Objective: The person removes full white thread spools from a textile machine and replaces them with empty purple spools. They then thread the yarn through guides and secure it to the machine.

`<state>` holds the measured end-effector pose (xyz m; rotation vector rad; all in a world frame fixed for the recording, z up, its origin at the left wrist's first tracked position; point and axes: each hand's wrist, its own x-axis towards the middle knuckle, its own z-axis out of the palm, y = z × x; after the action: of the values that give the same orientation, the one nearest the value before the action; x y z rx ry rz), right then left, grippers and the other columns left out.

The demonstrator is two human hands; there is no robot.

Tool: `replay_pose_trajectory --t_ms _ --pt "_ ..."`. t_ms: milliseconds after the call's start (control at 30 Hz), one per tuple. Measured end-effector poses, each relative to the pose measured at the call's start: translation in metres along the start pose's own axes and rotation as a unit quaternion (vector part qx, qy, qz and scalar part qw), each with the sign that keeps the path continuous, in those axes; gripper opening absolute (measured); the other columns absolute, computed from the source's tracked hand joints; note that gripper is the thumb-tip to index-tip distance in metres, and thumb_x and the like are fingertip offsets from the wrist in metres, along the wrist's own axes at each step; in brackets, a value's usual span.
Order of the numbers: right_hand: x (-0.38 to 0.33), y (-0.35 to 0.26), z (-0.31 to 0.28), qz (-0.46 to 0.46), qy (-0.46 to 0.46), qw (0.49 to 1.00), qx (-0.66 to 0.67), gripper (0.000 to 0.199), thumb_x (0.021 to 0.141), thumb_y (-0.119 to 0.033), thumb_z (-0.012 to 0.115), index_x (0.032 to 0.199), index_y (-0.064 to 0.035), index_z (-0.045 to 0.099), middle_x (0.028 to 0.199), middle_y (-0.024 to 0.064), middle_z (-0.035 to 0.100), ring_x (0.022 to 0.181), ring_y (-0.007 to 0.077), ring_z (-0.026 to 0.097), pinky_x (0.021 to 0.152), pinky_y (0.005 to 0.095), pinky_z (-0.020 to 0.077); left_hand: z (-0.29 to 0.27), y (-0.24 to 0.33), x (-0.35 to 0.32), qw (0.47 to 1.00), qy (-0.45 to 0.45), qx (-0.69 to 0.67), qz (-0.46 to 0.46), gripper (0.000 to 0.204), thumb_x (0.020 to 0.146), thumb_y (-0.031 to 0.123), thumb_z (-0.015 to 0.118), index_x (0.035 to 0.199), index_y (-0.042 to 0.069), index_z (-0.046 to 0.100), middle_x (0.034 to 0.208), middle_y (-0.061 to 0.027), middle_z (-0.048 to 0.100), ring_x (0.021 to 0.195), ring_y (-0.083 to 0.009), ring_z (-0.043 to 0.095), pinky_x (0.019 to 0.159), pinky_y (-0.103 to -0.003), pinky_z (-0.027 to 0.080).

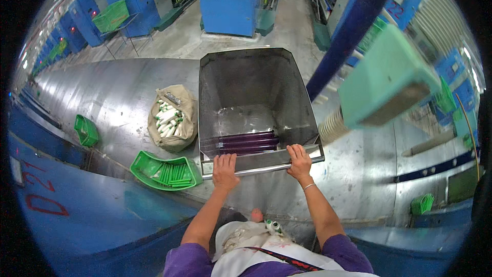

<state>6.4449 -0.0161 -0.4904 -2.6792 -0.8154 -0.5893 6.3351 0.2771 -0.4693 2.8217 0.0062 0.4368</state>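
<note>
In front of me stands a deep dark metal bin cart (246, 74) with a shiny handle bar (264, 168) along its near side. Several dark purple tubes (248, 142) lie side by side on its floor at the near end. My left hand (224, 173) grips the left part of the bar, and my right hand (299, 163) grips it near the right corner. Both have their fingers over the bar; the undersides are hidden. Beside the cart, to the left, a beige cloth sack (177, 142) holds white and green bobbins (169, 119).
A green crate (138, 166) with green tubes sits left of my left hand; a smaller green basket (87, 131) lies farther left. Blue machines (225, 0) line the far side. A pale green machine head (384, 77) with a ribbed hose (333, 127) stands close on the right.
</note>
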Motion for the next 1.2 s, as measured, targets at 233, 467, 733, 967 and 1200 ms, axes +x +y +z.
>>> replay_pose_trajectory --t_ms 233,467,733,967,1200 --pt "0.140 0.074 0.057 -0.002 -0.044 0.996 0.083 0.077 0.054 -0.003 0.073 0.129 -0.0125 0.059 0.127 0.0148 0.060 0.124 0.0353 0.054 0.104 0.0461 0.0421 0.051 -0.027 0.142 0.998 -0.010 -0.040 -0.048 0.037 0.070 0.008 0.058 0.107 0.002 0.058 0.106 -0.0159 0.059 0.107 -0.0315 0.056 0.093 -0.046 0.041" --pt "0.297 0.148 0.117 -0.029 -0.159 0.987 -0.006 0.077 0.060 0.004 0.063 0.135 -0.0085 0.049 0.137 0.0161 0.047 0.132 0.0395 0.041 0.110 0.0475 0.0338 0.041 -0.070 0.253 0.976 -0.214 -0.032 0.038 0.096 0.069 0.013 0.070 0.152 -0.001 0.023 0.134 -0.0177 0.047 0.124 -0.0317 0.047 0.106 -0.045 0.034" --pt "0.500 0.216 0.211 -0.071 -0.212 0.975 -0.006 0.089 0.061 0.012 0.063 0.142 -0.0166 0.043 0.149 0.0095 0.039 0.146 0.0324 0.027 0.113 0.0475 0.0297 0.079 -0.095 0.392 0.988 -0.130 -0.070 -0.046 0.101 0.066 0.007 0.069 0.153 -0.002 0.018 0.122 -0.0226 0.051 0.118 -0.0342 0.049 0.104 -0.046 0.033" --pt "0.667 0.225 0.284 -0.192 -0.230 0.954 -0.028 0.092 0.061 0.009 0.067 0.144 -0.0169 0.039 0.152 0.0073 0.033 0.147 0.0308 0.024 0.111 0.0484 0.0318 0.097 -0.128 0.498 0.986 -0.077 -0.006 -0.146 0.100 0.064 0.012 0.072 0.152 -0.001 0.024 0.123 -0.0209 0.050 0.112 -0.0321 0.049 0.102 -0.043 0.032" --pt "0.806 0.182 0.325 -0.226 -0.254 0.940 0.020 0.093 0.057 0.010 0.066 0.142 -0.0152 0.041 0.149 0.0113 0.036 0.146 0.0328 0.025 0.111 0.0477 0.0308 0.068 -0.194 0.588 0.966 -0.111 -0.036 -0.231 0.100 0.065 0.011 0.071 0.153 0.005 0.024 0.129 -0.0201 0.048 0.116 -0.0314 0.048 0.100 -0.043 0.034"
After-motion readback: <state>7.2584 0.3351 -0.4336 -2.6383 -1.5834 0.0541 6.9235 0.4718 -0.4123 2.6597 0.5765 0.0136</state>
